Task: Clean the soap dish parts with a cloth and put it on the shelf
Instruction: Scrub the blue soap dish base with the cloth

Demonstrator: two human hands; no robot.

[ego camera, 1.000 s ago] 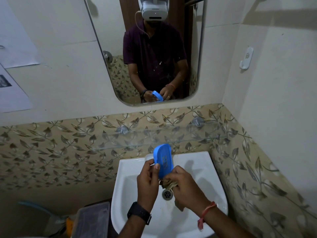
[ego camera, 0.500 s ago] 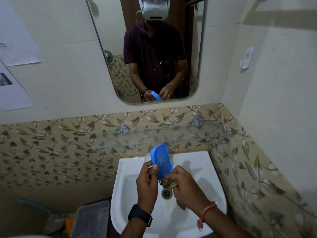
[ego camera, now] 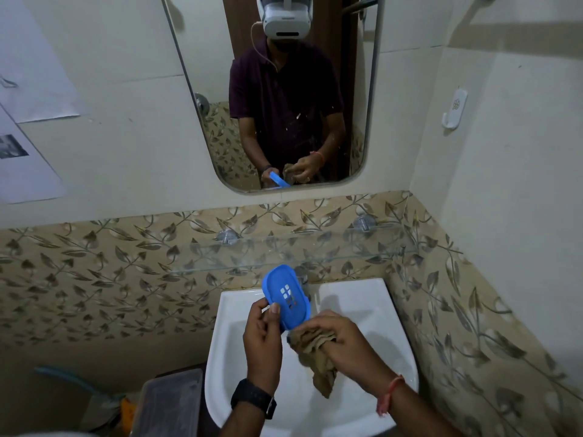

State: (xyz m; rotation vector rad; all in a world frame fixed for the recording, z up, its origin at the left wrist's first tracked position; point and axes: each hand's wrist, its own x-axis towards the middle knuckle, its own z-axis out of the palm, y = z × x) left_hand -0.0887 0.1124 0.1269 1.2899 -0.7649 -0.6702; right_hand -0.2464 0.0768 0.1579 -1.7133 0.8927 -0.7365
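Observation:
A blue oval soap dish part with small drain holes is held tilted above the white sink. My left hand pinches its lower left edge, thumb on the face. My right hand grips a bunched brown cloth just below and right of the dish, the cloth's tail hanging down over the basin. A glass shelf runs along the leaf-patterned wall just above the sink, with nothing on it. The dish's lower end is hidden behind my hands.
A mirror above the shelf reflects the person and both hands. A dark plastic box stands left of the sink. A white wall hook sits on the right wall. Papers hang on the left wall.
The dish has tilted so its holed face shows. My right hand has pulled the cloth off the dish and down to the right, with more cloth hanging free.

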